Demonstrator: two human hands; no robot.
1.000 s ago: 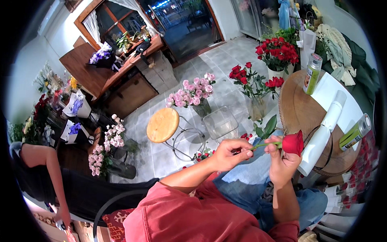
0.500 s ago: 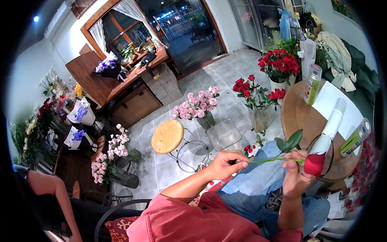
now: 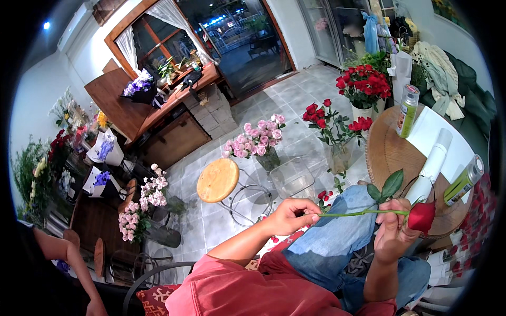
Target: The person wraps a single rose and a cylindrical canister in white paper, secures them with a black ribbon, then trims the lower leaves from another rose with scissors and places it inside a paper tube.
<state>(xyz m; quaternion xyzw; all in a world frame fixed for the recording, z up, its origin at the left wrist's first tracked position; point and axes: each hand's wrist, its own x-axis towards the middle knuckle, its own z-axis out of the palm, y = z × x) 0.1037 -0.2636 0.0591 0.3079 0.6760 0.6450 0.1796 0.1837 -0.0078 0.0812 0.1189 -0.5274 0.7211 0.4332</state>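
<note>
A long-stemmed red rose (image 3: 421, 217) lies level across my lap, its bloom to the right and a few green leaves standing up from the stem. The cut end of the stem is pinched between thumb and fingers of my left hand (image 3: 291, 216). Close below the bloom, my right hand (image 3: 391, 230) has its fingers round the stem. Just behind the bloom, a white paper roll (image 3: 436, 158) rests on the round wooden table (image 3: 387, 152).
Two spray cans (image 3: 407, 111) (image 3: 464, 180) stand and lean on the table. Ahead on the tiled floor are a wooden-topped stool (image 3: 217, 180), a clear bin (image 3: 292, 178) and vases of pink roses (image 3: 258, 138) and red roses (image 3: 363, 84). Another person's arm (image 3: 71, 258) shows at left.
The rose has turned and its bloom has shifted right, with my right hand moving slightly along. My left hand keeps its pinch. The other person's arm at left has moved a little.
</note>
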